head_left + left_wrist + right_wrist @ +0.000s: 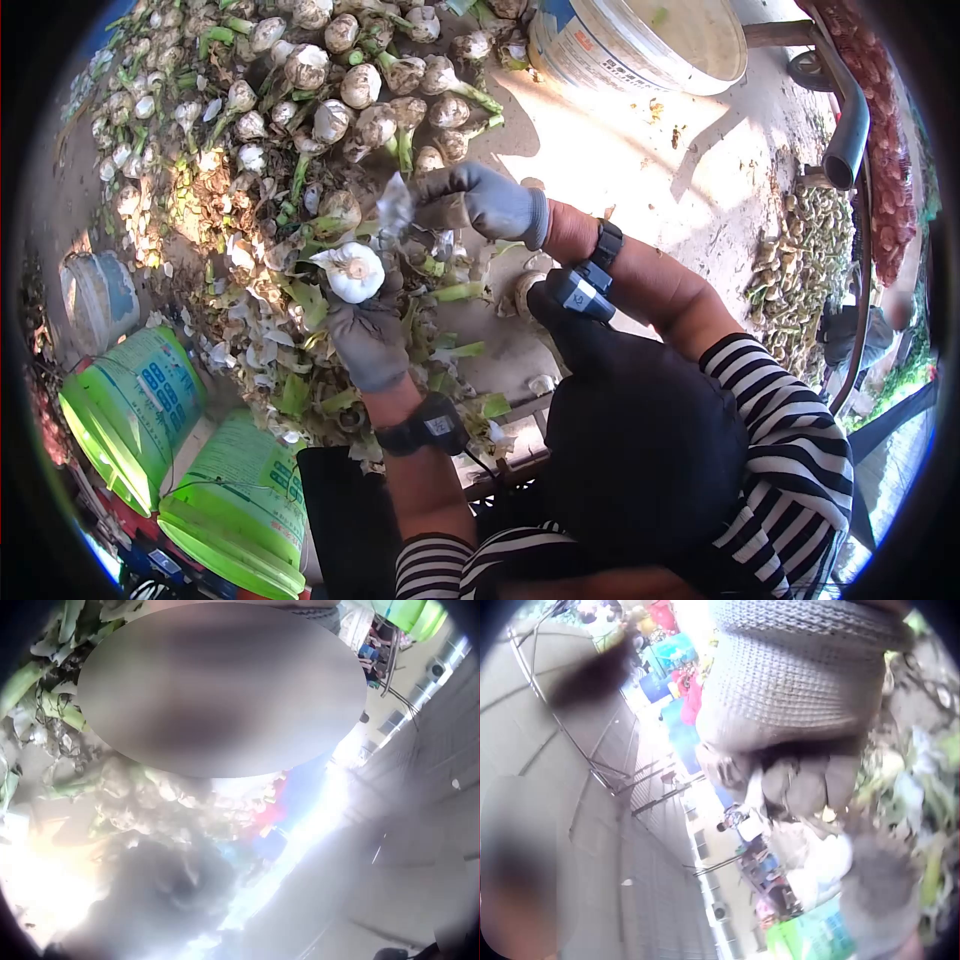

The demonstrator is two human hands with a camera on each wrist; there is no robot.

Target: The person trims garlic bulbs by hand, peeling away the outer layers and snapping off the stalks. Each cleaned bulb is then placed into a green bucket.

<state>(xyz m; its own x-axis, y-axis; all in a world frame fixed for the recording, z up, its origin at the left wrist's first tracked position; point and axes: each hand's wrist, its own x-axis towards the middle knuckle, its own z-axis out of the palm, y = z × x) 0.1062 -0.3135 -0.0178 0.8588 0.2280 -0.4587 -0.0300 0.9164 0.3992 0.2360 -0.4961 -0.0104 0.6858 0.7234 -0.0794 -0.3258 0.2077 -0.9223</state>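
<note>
A clean white garlic bulb point(352, 272) is held in my gloved left hand point(368, 342), its round root end facing up in the head view. Just above and to the right, my gloved right hand point(488, 203) pinches a thin, pale piece of garlic skin point(395, 206), which looks blurred. The right wrist view has the right hand's curled fingers point(799, 784) close by, with the white bulb point(821, 866) below them beside the left glove point(881, 892). A large blurred oval covers much of the left wrist view.
Unpeeled garlic bulbs point(360, 87) with green stems are heaped ahead. Loose skins and leaf scraps point(290, 350) lie under the hands. Green buckets point(235, 500) stand at lower left, a white bucket point(640, 45) at the top. A curved metal pipe point(847, 130) rises at right.
</note>
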